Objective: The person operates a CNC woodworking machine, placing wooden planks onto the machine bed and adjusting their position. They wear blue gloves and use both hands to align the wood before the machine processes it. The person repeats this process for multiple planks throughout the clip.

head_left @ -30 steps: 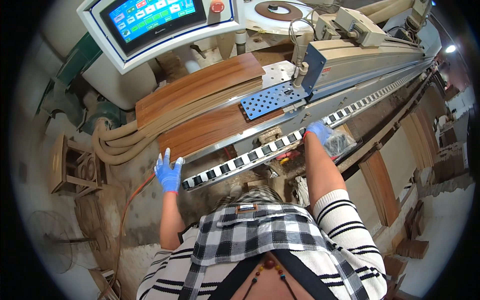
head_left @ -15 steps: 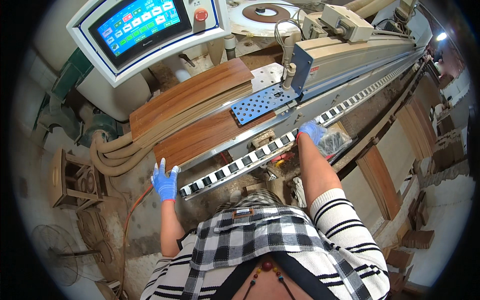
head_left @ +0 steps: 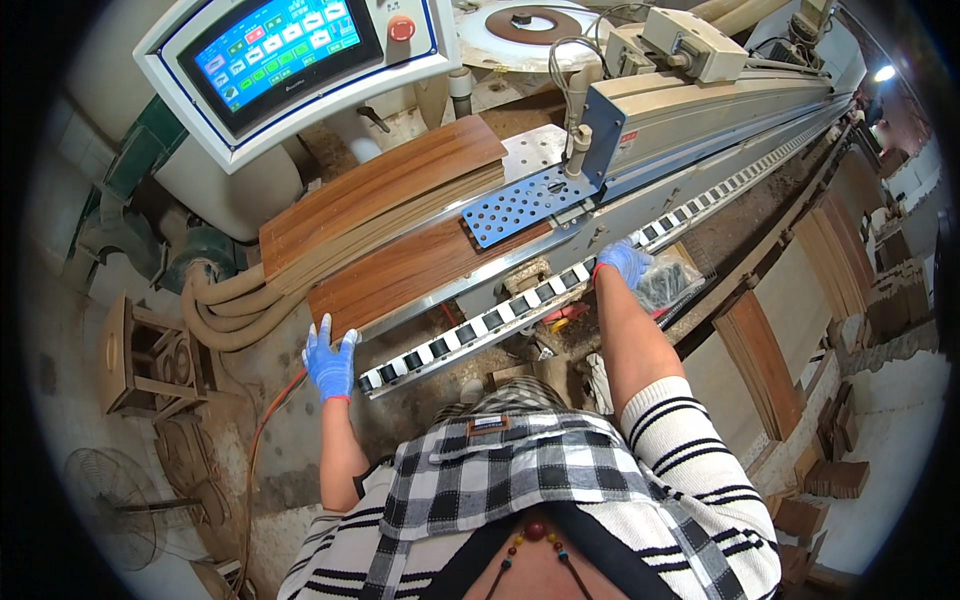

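Observation:
My left hand, in a blue glove with pale fingertips, has its fingers spread against the left end of a brown wood-grain board. That board lies flat along the machine's metal edge, its right end under a blue perforated plate. My right hand, gloved the same way, rests with fingers bent over a white roller rail fitted with black rollers. Its fingertips are partly hidden there. Beside it, below the rail, is a clear plastic bag.
Behind the board lies a stack of similar boards. A control panel with a lit screen and red button overhangs the upper left. The long machine beam runs far right. More boards lean at right; a wooden stool stands left.

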{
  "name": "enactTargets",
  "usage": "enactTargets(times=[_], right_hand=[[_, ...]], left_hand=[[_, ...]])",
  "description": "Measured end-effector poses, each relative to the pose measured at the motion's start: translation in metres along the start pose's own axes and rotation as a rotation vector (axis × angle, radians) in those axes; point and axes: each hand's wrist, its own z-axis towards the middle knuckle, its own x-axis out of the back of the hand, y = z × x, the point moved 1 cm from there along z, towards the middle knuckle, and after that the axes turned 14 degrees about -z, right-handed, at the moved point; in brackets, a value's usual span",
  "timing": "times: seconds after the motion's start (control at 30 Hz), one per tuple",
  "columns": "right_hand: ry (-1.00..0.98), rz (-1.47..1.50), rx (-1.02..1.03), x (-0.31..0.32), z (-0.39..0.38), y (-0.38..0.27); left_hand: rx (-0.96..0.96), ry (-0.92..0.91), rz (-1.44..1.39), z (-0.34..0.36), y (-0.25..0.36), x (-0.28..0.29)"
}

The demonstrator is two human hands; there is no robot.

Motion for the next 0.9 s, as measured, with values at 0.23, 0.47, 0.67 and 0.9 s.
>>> enactTargets(times=[0.23, 0.47, 0.67, 0.9], right_hand=[[-0.069, 0.008, 0.007, 0.009, -0.002, 0.001], [-0.075, 0.015, 0.019, 0.009, -0.003, 0.002], [-0.074, -0.004, 0.014, 0.008, -0.003, 0.001], [-0.097, 0.002, 0.019, 0.009, -0.003, 0.001]], left_hand=[[-0.015, -0.047, 0.013, 0.002, 0.015, -0.009], [-0.036, -0.047, 0.097, -0.002, 0.048, -0.027], [-0.022, -0.048, 0.069, -0.004, 0.051, -0.035], [-0.072, -0.047, 0.051, -0.005, 0.064, -0.042]])
